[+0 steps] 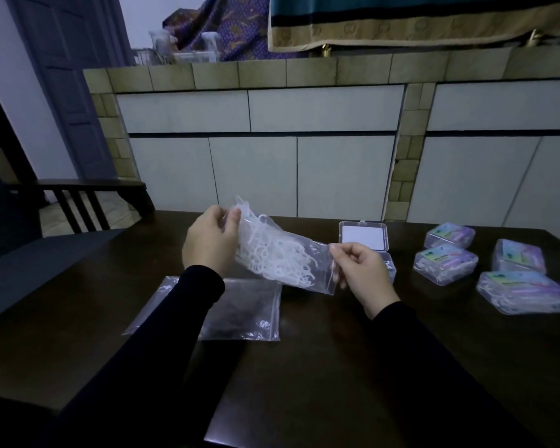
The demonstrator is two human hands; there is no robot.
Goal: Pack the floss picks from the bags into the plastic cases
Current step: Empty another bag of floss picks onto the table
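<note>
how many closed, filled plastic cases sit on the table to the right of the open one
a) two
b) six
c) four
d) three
c) Four closed cases with colourful labels lie in a cluster at the right of the table: one at the back, one in front of it, one further right and one nearest the camera, all beyond the open case.
</note>
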